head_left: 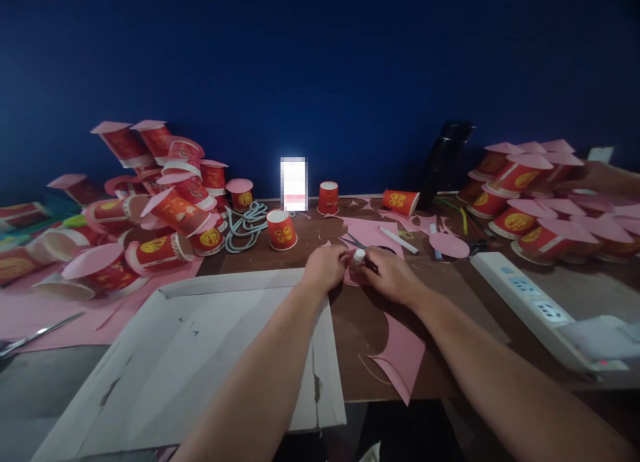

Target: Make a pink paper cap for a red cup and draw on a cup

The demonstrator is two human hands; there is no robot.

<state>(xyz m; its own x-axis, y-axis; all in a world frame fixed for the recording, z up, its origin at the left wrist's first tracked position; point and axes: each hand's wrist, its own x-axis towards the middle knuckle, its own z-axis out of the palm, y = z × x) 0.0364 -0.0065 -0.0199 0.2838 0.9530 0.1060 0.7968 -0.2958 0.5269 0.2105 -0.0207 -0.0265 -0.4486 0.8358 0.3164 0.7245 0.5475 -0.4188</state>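
Note:
My left hand (325,269) is closed, its fingertips pinched at a small white-capped container (359,255) between my hands. Its body is mostly hidden. My right hand (395,275) is closed around the dark handle of a pair of scissors (354,241), whose slightly parted blades point away to the left. Its fingertips are also close to the white cap. Beneath the hands lies a piece of pink paper (353,279), partly covered by them. Closer to me is a cut pink paper offcut (404,355) with a curved edge.
Red paper cups (165,249) with pink paper tops are heaped at left; more cups (530,222) stand stacked at right, near another person's hand (597,179). A white cardboard sheet (200,355), power strip (525,302), black flask (445,155) and second scissors (45,332) lie around.

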